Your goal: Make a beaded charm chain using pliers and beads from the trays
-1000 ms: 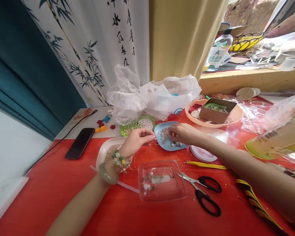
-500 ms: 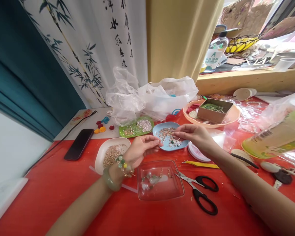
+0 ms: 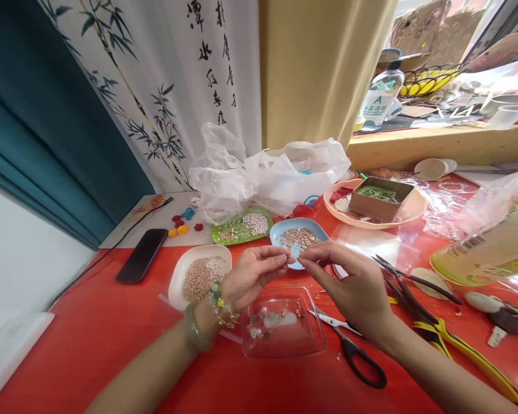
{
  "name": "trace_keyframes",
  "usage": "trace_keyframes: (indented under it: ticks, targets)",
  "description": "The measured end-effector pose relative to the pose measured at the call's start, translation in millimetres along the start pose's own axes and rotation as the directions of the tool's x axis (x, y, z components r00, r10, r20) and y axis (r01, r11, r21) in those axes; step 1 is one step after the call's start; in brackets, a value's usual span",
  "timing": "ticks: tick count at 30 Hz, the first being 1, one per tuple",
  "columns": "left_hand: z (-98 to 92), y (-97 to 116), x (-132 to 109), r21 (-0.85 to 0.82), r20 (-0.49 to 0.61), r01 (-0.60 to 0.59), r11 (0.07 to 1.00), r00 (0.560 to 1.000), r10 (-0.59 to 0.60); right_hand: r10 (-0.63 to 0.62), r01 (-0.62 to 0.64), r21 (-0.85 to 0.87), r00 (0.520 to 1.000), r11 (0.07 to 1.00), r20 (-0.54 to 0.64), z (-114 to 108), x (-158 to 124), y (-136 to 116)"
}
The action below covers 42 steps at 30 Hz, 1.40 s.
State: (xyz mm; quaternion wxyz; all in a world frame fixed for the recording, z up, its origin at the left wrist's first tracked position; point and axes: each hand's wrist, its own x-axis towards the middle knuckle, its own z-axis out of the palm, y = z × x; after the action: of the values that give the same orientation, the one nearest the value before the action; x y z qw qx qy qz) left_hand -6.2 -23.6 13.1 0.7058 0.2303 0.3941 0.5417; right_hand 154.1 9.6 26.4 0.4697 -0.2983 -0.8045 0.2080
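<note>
My left hand (image 3: 256,275), with a jade bangle (image 3: 197,332) and a beaded bracelet (image 3: 218,300) at its wrist, pinches thumb against index finger. Close beside it, my right hand (image 3: 353,283) pinches too, fingertips almost touching the left ones. Whatever lies between the fingertips is too small to make out. Just behind them is a blue plate (image 3: 277,230) of small gold and coloured beads, partly covered by the hands. Below sits a clear plastic box (image 3: 280,352) holding pale green and white beaded pieces. To the left stands a cream dish (image 3: 176,265) with gold beads (image 3: 197,279).
Scissors (image 3: 365,359) and yellow-handled pliers (image 3: 440,330) lie around my right forearm. A green plate (image 3: 237,234) of beads, plastic bags (image 3: 293,172), a phone (image 3: 142,256), a peach tray (image 3: 334,201) with a tin (image 3: 375,210), and keys (image 3: 503,322) surround the work area.
My right hand has moved from over the blue plate toward me, to my left fingertips. The pliers now show beside my right forearm. The view has shifted slightly.
</note>
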Motion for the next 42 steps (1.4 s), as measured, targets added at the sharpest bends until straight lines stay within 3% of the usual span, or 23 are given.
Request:
trace_keyframes:
  ticks: [7,12,23,30,33,34,36,39,42]
  targets:
    - [1.6,-0.7,0.4,-0.003,-0.007,0.001,1.000,1.000,-0.001,-0.035,0.037,-0.070,0.999,0.997,0.023,5.0,-2.2,-0.5]
    - [2.7,-1.8,0.4,0.033,-0.034,-0.014,0.999,0.999,0.015,-0.004,0.007,-0.031,0.996,0.999,0.092,5.9,-4.9,3.3]
    - [3.4,0.3,-3.2,0.303,-0.023,-0.086,0.949,0.995,0.097,0.030,-0.030,-0.002,0.978,1.000,0.207,2.5,-1.4,2.7]
    - [0.5,5.3,-5.6,0.548,-0.007,-0.028,0.836,0.999,0.038,-0.023,0.135,-0.278,0.928,0.951,0.371,0.8,-9.8,14.0]
    - [1.2,6.6,-10.7,0.737,0.024,-0.083,0.671,0.995,0.096,-0.079,0.208,-0.306,0.919,0.929,0.386,-2.3,-14.8,15.6]
    - [2.1,5.7,-13.2,0.819,0.052,-0.112,0.563,0.991,0.120,-0.086,0.209,-0.298,0.922,0.931,0.377,-3.9,-15.4,15.4]
    - [4.9,0.9,-18.6,0.953,0.136,-0.159,0.256,0.985,0.108,-0.069,0.169,-0.274,0.938,0.947,0.340,-7.9,-15.0,14.5]
    - [9.7,-12.9,-24.7,0.961,0.219,-0.219,-0.169,0.976,-0.019,-0.008,0.074,-0.231,0.961,0.970,0.277,-14.2,-12.2,11.6]
    - [11.7,-25.6,-26.5,0.910,0.198,-0.207,-0.360,0.978,-0.064,0.029,0.011,-0.163,0.969,0.987,0.244,-19.2,-11.7,8.0]
